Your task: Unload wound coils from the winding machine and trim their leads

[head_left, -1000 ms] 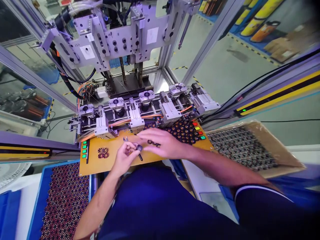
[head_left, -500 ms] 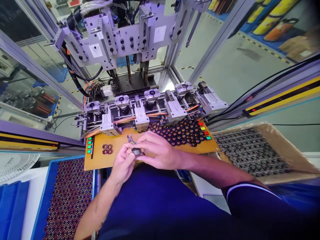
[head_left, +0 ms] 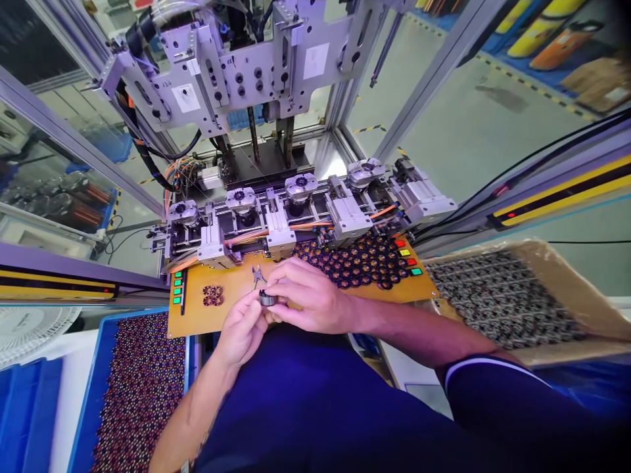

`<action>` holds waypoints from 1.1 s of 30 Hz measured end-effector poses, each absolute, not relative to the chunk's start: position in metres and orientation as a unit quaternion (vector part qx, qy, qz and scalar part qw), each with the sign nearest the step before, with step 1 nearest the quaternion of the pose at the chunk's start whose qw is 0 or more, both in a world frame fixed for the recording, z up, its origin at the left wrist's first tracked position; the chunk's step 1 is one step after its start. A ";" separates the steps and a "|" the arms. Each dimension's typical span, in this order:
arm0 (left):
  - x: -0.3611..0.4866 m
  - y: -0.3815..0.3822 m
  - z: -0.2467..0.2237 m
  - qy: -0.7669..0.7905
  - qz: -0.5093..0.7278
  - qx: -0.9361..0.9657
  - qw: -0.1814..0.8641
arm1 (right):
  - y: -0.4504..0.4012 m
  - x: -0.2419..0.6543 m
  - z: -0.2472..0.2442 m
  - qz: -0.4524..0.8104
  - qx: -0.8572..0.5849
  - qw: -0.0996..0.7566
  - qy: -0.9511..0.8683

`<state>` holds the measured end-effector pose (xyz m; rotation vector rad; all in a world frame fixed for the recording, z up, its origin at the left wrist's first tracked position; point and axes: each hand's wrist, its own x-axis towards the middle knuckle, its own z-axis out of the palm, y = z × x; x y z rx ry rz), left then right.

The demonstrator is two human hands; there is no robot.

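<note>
Both hands meet over the front edge of the yellow-brown board (head_left: pixel 192 319), around one small dark ring-shaped part (head_left: pixel 267 299) with a grey rim. My left hand (head_left: pixel 242 330) pinches it from the left with thumb and fingers. From the right, the fingertips of my right hand (head_left: pixel 311 299) close on the same part. Just beyond the fingers lie cutting pliers (head_left: pixel 257 274), jaws pointing away. Several copper-coloured wound rings (head_left: pixel 213 295) sit on the board to the left. Many dark rings (head_left: pixel 367 261) cover its right side.
A machine with a row of clamping fixtures (head_left: pixel 300 187) stands behind the board. Coloured buttons (head_left: pixel 411 262) line the board's right end. A blue tray of wound rings (head_left: pixel 140 387) is at the left, a box of grey parts (head_left: pixel 507 299) at the right.
The ring-shaped part has turned slightly between my fingers and shows more of its dark top. Both hands stay closed on it. The view has shifted a little.
</note>
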<state>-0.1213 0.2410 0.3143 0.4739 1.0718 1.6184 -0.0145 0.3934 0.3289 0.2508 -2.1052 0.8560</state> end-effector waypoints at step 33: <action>-0.185 0.199 0.291 0.825 0.465 0.136 0.290 | 0.728 0.018 0.335 0.190 -0.139 0.177 -0.956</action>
